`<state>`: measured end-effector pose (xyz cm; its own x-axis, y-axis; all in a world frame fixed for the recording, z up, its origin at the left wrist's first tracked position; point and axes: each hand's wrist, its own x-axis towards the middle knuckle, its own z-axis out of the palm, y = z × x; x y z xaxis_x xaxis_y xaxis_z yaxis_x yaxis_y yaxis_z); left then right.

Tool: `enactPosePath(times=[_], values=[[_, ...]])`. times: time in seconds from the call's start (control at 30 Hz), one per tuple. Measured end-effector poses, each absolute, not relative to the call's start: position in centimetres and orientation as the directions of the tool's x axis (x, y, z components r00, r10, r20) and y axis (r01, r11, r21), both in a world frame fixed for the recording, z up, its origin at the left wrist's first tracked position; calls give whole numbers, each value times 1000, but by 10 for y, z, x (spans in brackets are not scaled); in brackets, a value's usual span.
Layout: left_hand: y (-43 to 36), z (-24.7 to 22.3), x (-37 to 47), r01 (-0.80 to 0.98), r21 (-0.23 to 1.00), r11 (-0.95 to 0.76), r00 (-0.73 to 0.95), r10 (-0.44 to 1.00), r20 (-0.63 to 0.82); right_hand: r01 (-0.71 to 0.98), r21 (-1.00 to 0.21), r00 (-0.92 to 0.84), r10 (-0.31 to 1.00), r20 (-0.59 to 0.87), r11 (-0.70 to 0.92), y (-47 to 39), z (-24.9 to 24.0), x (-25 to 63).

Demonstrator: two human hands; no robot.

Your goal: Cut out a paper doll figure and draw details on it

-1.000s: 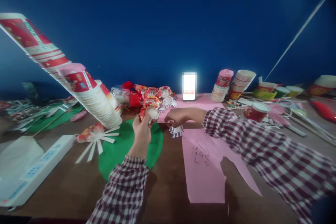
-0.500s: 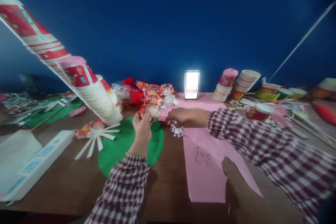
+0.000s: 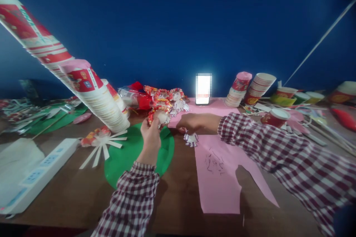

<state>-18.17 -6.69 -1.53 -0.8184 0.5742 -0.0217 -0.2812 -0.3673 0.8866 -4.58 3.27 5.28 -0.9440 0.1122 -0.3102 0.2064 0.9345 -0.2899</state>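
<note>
My left hand [image 3: 150, 135] is closed, thumb uppermost, on a small paper craft piece [image 3: 163, 117] with a whitish round face and red-orange edging. It is held above the green round sheet [image 3: 139, 159]. Opposite it, my right hand [image 3: 191, 123] reaches in from the right with its fingers curled down. A white paper cut-out [image 3: 191, 139] with dark purple outlines shows just below these fingers and seems pinched in them, though the fingertips are partly hidden. Behind both hands, several finished-looking red-and-orange paper figures [image 3: 161, 96] are bunched together.
Pink paper [image 3: 219, 192] with dark scribbles lies to the right. A lit phone [image 3: 202, 100] stands at the back. Tall stacks of paper cups [image 3: 111, 113] lean at left, near a white power strip [image 3: 41, 177] and a fringed paper piece [image 3: 107, 140]. More cups [image 3: 260, 87] stand right.
The white cut-out has shifted slightly right and turned below my right hand, which has also moved a little. My left hand and its paper craft piece have stayed nearly still.
</note>
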Motion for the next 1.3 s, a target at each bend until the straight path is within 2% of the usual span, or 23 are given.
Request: enactPosePath(times=[0.17,0.37,0.5,0.7,0.77,0.87,0.93,1.0,1.03,1.07,1.13,1.3], values=[[-67,-15,-182,-285,888,-361,-819,573,-30,198,-242,-903,81,-421,950,35,52,-50],[-67,-11,-184,-284,876,-390,-839,544,-30,191,-169,-892,99,-440,967,42,65,-60],[-67,-9,-187,-277,867,-415,-859,510,-30,195,-92,-927,153,-342,976,53,71,-80],[-67,-10,-188,-268,864,-427,-864,503,-20,315,-110,-948,308,-81,943,61,52,-82],[-68,-8,-178,-291,870,-397,-837,546,-31,385,-143,-922,386,-21,912,59,45,-62],[-72,-6,-151,-362,885,-293,-716,696,-62,467,-219,-872,487,47,857,51,37,-16],[-78,-8,-128,-447,892,-67,-447,881,-157,506,-301,-831,550,83,808,42,30,18],[-84,-14,-106,-415,904,99,-249,944,-218,488,-675,-724,689,42,554,29,21,51],[-87,-18,-97,-370,919,138,-196,955,-222,466,-794,-657,754,-15,390,23,16,65],[-90,-21,-89,-322,935,148,-158,965,-207,436,-860,-618,783,-72,265,16,10,79],[-94,-27,-77,-194,975,110,-94,987,-130,384,-904,-625,773,-106,187,4,1,100],[-96,-30,-64,143,990,-20,32,999,15,423,-821,-634,772,34,383,-9,-11,127]])
